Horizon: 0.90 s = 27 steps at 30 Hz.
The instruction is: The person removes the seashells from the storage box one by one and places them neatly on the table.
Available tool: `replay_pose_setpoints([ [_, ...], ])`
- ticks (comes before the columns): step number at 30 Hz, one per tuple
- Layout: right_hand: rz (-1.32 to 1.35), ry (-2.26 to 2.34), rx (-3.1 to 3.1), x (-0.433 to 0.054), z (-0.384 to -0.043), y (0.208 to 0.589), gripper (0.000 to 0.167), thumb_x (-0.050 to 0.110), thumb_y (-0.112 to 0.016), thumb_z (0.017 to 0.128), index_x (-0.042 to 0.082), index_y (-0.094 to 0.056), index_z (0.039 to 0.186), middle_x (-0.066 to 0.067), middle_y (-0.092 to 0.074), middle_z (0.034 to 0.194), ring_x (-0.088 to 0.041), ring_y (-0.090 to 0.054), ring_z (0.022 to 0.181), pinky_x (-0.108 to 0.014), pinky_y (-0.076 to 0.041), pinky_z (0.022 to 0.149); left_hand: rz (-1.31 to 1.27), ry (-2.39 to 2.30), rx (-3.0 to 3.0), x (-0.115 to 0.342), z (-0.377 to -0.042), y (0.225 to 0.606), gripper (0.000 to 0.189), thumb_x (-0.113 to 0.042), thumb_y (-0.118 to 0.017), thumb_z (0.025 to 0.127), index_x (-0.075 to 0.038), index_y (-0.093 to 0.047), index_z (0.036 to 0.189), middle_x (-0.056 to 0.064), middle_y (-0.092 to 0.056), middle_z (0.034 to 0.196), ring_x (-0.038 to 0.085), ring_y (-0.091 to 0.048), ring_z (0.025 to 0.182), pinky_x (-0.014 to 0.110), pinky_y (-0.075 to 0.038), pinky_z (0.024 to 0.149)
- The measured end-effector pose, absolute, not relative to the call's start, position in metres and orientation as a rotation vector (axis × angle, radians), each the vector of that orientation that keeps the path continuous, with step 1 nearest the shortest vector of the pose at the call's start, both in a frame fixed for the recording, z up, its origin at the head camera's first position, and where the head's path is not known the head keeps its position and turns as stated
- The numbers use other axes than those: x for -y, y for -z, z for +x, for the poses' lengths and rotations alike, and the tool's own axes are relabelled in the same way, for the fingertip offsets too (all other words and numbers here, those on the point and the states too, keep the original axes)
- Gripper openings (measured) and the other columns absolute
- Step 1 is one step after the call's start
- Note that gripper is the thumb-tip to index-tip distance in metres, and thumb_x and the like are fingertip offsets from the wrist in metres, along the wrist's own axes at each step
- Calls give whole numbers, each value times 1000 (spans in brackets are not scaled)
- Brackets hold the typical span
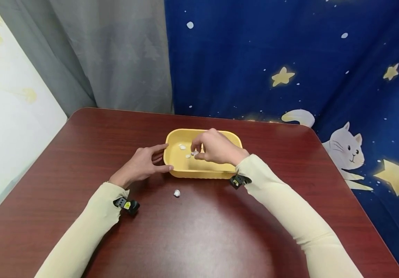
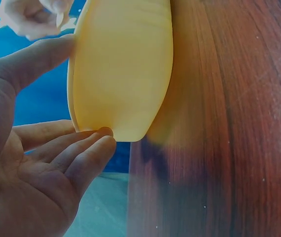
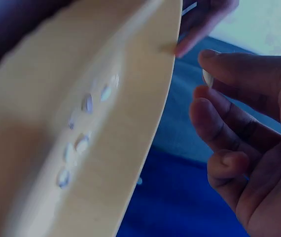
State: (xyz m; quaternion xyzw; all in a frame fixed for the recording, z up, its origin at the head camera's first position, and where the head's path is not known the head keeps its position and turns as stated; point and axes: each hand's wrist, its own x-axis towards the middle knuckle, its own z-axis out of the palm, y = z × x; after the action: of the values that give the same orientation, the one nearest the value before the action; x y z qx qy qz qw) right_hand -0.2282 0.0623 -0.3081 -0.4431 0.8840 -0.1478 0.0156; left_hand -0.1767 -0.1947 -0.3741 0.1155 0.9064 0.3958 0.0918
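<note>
A yellow plastic bin [image 1: 204,175] holds several small white shells [image 1: 183,147] on its floor. My right hand [image 1: 216,148] is over the bin and pinches one small white shell [image 3: 208,77] between thumb and fingertips. At the bin's left end, my left hand [image 1: 143,164] touches the outside, its thumb on the near rim and its fairly straight fingers [image 2: 88,158] against the end wall. Another shell [image 1: 177,193], white and shiny, lies on the table in front of the bin.
The dark red wooden table [image 1: 199,239] extends around the bin. Behind it hang a grey curtain [image 1: 123,58] and a blue one [image 1: 234,58] patterned with stars and a cat. A pale wall [image 1: 11,96] stands at the left.
</note>
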Motion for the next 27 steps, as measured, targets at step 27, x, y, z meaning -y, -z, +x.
replay_pose_setpoints([
  [27,-1593,465,-2727,-65,-161,363,6,19,-81,84,20,-76,88,8,-68,79,-5,-62,71,-22,-54,65,339,-1202,-2690,194,-182,377,89,-39,-83,82,-7,-41,153,16,-49,153,24,-57,134,40,-52,107],
])
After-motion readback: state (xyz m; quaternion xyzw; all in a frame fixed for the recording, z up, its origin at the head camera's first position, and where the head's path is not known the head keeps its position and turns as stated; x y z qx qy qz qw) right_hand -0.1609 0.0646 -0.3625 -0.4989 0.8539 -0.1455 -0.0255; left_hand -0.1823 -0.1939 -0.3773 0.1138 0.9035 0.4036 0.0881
